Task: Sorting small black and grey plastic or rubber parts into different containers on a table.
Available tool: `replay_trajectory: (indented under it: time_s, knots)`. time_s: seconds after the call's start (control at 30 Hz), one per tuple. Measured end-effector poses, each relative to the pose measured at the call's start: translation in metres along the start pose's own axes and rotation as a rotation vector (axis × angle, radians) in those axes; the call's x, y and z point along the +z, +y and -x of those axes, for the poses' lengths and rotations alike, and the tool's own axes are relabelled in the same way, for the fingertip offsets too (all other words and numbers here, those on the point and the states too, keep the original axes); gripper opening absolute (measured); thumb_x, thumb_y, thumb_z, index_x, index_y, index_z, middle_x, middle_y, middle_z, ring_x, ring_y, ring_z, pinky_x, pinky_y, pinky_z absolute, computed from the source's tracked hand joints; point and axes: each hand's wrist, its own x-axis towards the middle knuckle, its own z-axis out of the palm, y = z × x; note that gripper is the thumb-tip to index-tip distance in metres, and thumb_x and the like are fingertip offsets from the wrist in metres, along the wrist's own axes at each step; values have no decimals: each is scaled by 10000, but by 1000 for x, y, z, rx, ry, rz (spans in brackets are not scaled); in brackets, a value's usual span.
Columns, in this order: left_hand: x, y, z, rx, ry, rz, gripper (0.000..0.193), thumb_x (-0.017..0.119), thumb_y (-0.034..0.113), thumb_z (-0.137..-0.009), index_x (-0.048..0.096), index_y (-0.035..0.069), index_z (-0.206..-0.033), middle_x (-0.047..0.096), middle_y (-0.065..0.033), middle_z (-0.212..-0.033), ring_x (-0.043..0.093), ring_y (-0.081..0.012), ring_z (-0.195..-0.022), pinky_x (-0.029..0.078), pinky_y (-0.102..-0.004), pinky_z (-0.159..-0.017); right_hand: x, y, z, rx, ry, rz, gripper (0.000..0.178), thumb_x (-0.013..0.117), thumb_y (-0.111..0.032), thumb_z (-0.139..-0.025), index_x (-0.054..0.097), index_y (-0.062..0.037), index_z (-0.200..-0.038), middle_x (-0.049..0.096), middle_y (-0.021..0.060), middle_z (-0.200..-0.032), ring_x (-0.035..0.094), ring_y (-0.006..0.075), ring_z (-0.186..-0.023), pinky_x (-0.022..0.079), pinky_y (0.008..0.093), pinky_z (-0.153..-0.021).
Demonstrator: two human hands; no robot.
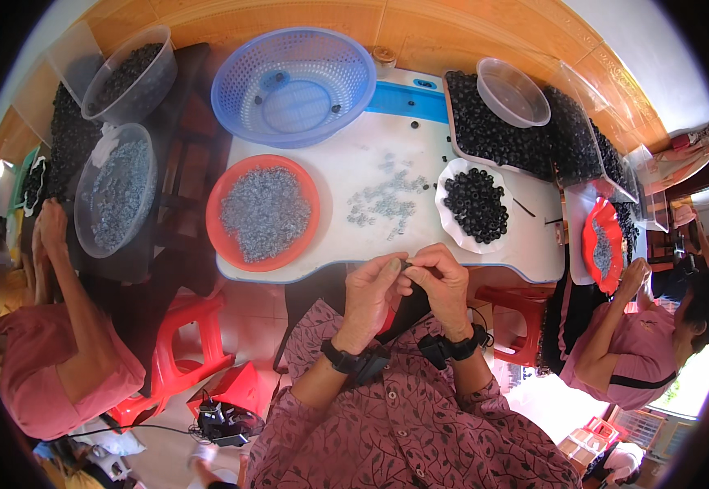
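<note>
My left hand (368, 295) and my right hand (442, 287) meet just in front of the table's near edge, fingertips pinched together on a small dark piece (406, 265). The fingers cover most of it, so its exact kind does not show. Beyond my right hand stands a white wavy-rimmed bowl (446, 231) of black ring-like pieces (477, 204). Small clear pieces (385, 204) lie scattered on the white table (346, 151) ahead of my hands. To the left, a round orange-red tray (215, 213) holds a heap of similar clear pieces (265, 216).
A blue perforated basin (228, 98) with a few black pieces sits at the back. Back right, a tray of black pieces (468, 122) carries a clear tub (513, 94). Co-workers in pink sit left (69, 350) and right (615, 359). Red stools (179, 350) flank me.
</note>
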Motion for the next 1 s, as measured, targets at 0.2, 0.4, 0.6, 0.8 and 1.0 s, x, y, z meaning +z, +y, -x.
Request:
replay_trajectory:
  time_s: [0.2,0.4,0.6,0.8,1.0]
  knots:
    - [-2,0,0,42,2,-85,239,572,119,-981,638,-28,-1157,673,-55,-881,622,-97,-725,534,-228,-696,0,-3,-1,-93,-8,164,102,682,67,-835,643,33,-922,576,71,-937,623,116,-772,517,230,-679]
    - [-2,4,2,69,13,-166,246,564,129,-987,633,-33,-1160,675,-57,-896,633,-96,-743,540,-228,-713,3,-11,-1,-144,-10,265,84,657,80,-843,623,45,-912,572,79,-927,638,129,-718,540,251,-639]
    - [2,6,4,104,15,-288,205,627,90,-946,646,-19,-1118,676,-49,-943,639,-91,-801,550,-240,-732,9,-20,1,-139,-58,386,95,642,84,-831,607,38,-907,565,109,-893,646,200,-698,549,306,-621]
    - [-8,4,2,84,53,-360,189,678,78,-909,660,-10,-1076,676,-50,-953,631,-88,-810,543,-229,-724,13,-8,3,-249,-56,562,126,627,95,-816,613,17,-914,555,117,-857,607,217,-664,506,309,-574]
    - [-16,7,1,26,32,-227,194,630,85,-940,653,-29,-1096,683,-75,-986,645,-109,-842,541,-237,-743,16,-19,6,-141,-64,451,203,655,77,-816,657,-2,-1003,599,101,-916,625,176,-750,512,275,-652]
